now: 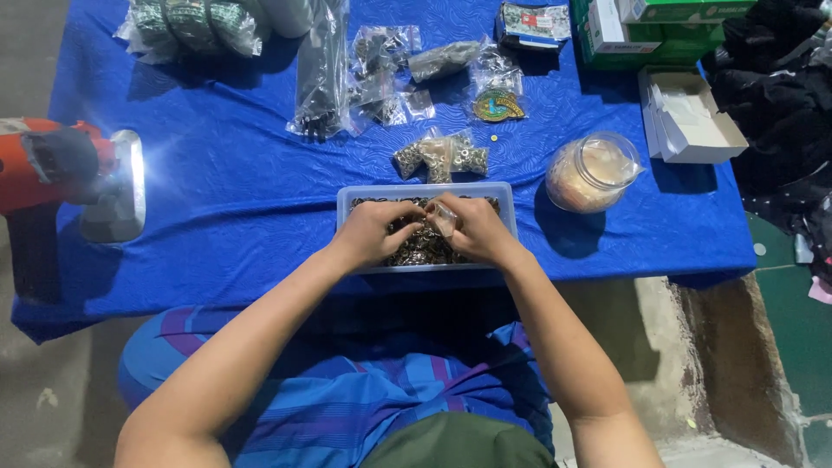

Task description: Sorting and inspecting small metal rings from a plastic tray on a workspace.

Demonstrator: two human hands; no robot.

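Hands met over the clear tub (503,192) of small metal parts (422,247) on the worktop: right hand (479,230) pinched a limp, slippery little bag (445,217) (best gripped by its rim), left hand (373,232) curled among parts

You have blue cloth (225,191) | lamp (117,186) at left; jar (592,172) right of centre; green boxes (659,26), white box (689,117) far right

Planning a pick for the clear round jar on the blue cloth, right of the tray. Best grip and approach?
Take the clear jar by its round body, coming from the right or near side. It appears to lie tilted on the blue cloth with clear space there; the plastic tray and both hands crowd its left.
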